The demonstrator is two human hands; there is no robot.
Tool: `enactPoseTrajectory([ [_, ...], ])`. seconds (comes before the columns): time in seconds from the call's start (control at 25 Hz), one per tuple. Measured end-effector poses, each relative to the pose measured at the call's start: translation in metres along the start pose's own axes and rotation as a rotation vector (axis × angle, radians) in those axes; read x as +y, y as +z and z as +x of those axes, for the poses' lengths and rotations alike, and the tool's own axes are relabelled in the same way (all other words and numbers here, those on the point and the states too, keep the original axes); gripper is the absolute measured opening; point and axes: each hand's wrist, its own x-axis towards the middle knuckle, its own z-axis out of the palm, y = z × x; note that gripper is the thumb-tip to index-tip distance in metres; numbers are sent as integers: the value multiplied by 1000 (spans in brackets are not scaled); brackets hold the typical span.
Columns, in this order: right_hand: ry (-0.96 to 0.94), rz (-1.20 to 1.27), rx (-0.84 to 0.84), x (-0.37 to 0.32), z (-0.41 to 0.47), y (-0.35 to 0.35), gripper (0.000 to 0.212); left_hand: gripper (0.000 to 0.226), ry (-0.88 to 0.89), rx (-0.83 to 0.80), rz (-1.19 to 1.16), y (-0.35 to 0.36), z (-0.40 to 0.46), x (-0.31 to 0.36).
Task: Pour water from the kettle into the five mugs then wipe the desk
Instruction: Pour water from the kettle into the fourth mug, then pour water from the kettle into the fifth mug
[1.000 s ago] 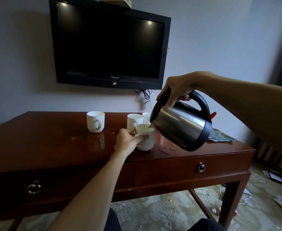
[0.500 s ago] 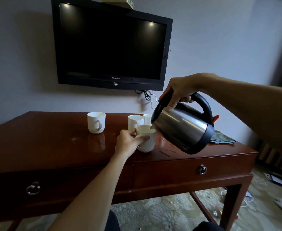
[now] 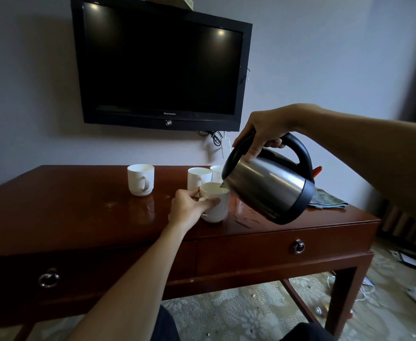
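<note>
Right hand [image 3: 263, 130] clamped on handle of steel kettle [image 3: 269, 190], tilted, spout over front mug [image 3: 214, 201] near desk [image 3: 79, 217] front edge. Left hand [image 3: 187, 210] wrapped round that mug. 3 more mugs behind: 1 left [image 3: 140, 179], 2 [image 3: 198, 177] partly hidden by kettle. Green cloth [image 3: 327, 199] at right edge. Wet patches beside mug. "Skyworth" on wall TV [image 3: 162, 65].

The only legible text is the brand name "Skyworth", printed in small pale letters on the television's [image 3: 161, 67] lower black bezel.
</note>
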Motion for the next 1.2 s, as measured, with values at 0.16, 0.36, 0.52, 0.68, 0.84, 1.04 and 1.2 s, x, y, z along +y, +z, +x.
enactPoseTrajectory([
  [0.16,-8,-3,0,0,0,1,55,81,-7,5,13,0,1,1],
  [0.36,-2,13,12,-1,-1,2,55,88,-12,-2,31,0,0,1],
  [0.52,-6,97,69,12,-13,12,57,83,-16,3,86,0,-1,2],
  [0.68,16,265,224,41,-33,35,57,66,-2,-13,188,-2,-8,14],
  [0.84,41,397,399,58,-48,53,59,75,-26,25,249,0,-12,19],
  [1.04,103,675,598,77,-54,94,61,51,-37,131,348,4,-18,27],
  [1.2,83,800,694,81,-52,131,66,49,-60,251,407,1,-20,27],
])
